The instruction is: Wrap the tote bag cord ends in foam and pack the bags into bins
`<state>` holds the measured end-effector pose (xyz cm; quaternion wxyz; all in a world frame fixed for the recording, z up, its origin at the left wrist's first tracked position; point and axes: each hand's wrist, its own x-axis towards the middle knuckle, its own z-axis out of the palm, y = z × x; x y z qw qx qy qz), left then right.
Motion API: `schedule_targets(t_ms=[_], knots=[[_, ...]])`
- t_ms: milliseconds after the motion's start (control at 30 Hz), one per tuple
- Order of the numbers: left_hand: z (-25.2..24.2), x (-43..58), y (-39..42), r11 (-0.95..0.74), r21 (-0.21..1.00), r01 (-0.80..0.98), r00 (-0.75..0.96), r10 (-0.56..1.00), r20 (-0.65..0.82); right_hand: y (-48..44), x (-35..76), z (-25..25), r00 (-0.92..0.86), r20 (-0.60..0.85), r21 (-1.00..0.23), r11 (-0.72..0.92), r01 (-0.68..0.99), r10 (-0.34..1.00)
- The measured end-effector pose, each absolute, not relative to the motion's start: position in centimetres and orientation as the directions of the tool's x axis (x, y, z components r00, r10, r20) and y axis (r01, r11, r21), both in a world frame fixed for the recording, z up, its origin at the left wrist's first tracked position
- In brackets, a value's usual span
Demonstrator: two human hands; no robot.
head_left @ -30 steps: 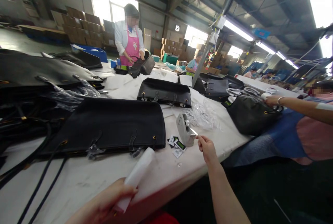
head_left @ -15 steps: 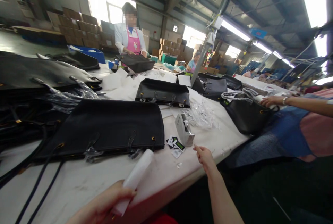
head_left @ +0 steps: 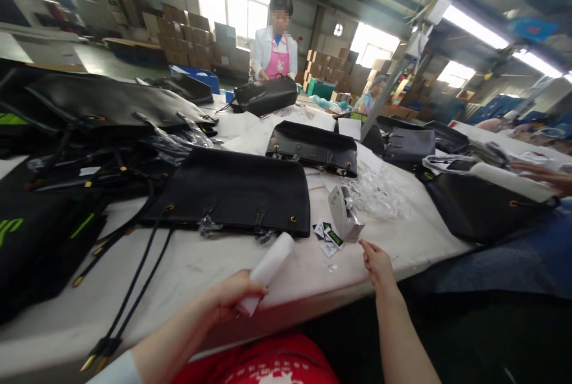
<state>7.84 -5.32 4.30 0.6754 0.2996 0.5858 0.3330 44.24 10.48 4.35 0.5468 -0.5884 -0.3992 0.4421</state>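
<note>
My left hand point(head_left: 239, 294) is wrapped round a roll of thin white sheet point(head_left: 273, 258), held at a slant over the table's front edge. My right hand point(head_left: 376, 262) is pinched beside the front end of a grey tape dispenser point(head_left: 343, 215). Whatever sits between those fingertips is too small to make out. Left of the dispenser lie several small black and white cards point(head_left: 329, 236). A black handbag point(head_left: 236, 190) rests flat just beyond the roll, with clear plastic round its handle fittings and its cords trailing toward me.
Another black handbag point(head_left: 313, 147) lies farther back, near crumpled clear plastic point(head_left: 379, 190). More black bags point(head_left: 111, 98) are piled at left. A co-worker point(head_left: 277, 44) handles a bag across the white table point(head_left: 179, 289). At right, a person's hand point(head_left: 545, 175) is by another bag point(head_left: 482, 205).
My view has turned to the left, so the table's things appear farther right. Both hands keep nearly the same hold, the right one still by the dispenser's front end.
</note>
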Motion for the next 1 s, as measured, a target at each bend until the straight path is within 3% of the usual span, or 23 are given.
schedule_targets(t_ms=[300,667,833,1000], knots=[[3.9,7.8,-5.2,0.573,0.815,-0.081,0.086,0.819,-0.567,11.4,44.1,2.8,0.3,0.007,-0.997,-0.017,0.078,0.954],[3.8,7.5,-5.2,0.553,0.829,-0.083,0.104,0.832,-0.545,8.9,42.6,3.6,0.313,0.026,-0.998,0.006,0.064,0.949],[3.5,7.5,-4.9,0.556,0.83,-0.039,0.123,0.827,-0.548,5.6,37.4,6.9,0.107,0.019,-0.999,0.022,-0.029,0.994],[4.2,7.3,-5.3,0.547,0.836,-0.05,0.124,0.833,-0.538,2.9,30.1,11.0,-0.126,0.02,-1.0,0.019,-0.01,0.992]])
